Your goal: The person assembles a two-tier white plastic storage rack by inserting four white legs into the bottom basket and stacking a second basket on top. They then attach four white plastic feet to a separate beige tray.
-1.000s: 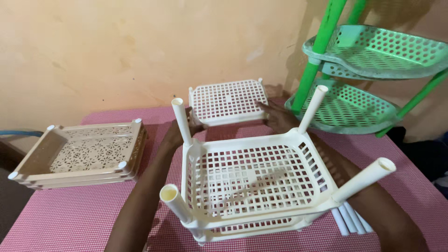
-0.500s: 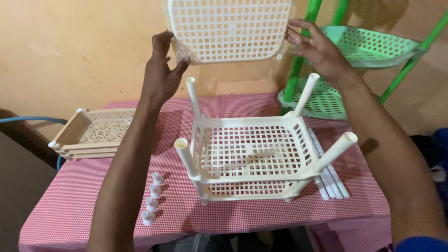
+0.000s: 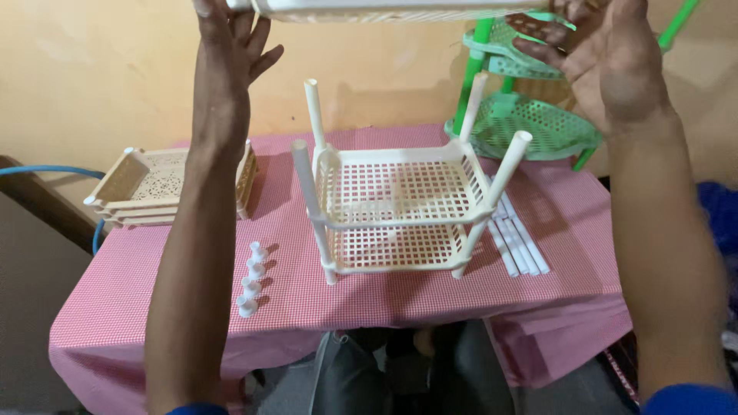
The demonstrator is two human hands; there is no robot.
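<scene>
Both arms are raised high, holding a cream plastic lattice tray (image 3: 384,9) flat at the top edge of the view. My left hand (image 3: 231,38) grips its left end and my right hand (image 3: 600,58) its right end. Below them on the pink checked tablecloth (image 3: 123,300) stands a cream rack (image 3: 396,207) made of two lattice trays joined by white tube legs. Its upright tubes point up toward the held tray.
A stack of beige patterned trays (image 3: 157,188) lies at the table's left. Several small white caps (image 3: 250,280) sit in a row in front of the rack. Loose white tubes (image 3: 519,246) lie to its right. A green corner shelf (image 3: 530,115) stands behind.
The tray has been lifted from the table behind the rack to high above it, now seen nearly edge-on. The view has pulled back, showing more of the table.
</scene>
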